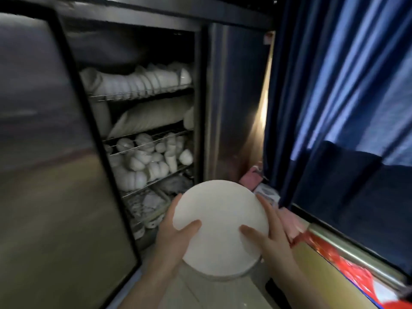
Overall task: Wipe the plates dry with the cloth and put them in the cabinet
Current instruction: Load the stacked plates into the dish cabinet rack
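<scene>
A stack of white plates [219, 221] is held low in front of the open cabinet [234, 97]. My left hand [172, 235] grips its left edge, thumb on top and fingers underneath. On the right edge, my right hand [266, 237] grips the same way, thumb lying on the top plate. The cabinet's wire shelves carry rows of white plates [138, 81], a second row of plates [149, 118] below, and white bowls and cups [151, 157] under that. No cloth is in view.
The cabinet's glass door [51, 163] stands swung open at the left. A dark blue curtain [338, 103] hangs at the right above a counter edge with red and yellow wrapping [330, 262]. Pink cloth-like items [252, 177] lie beside the cabinet's right wall.
</scene>
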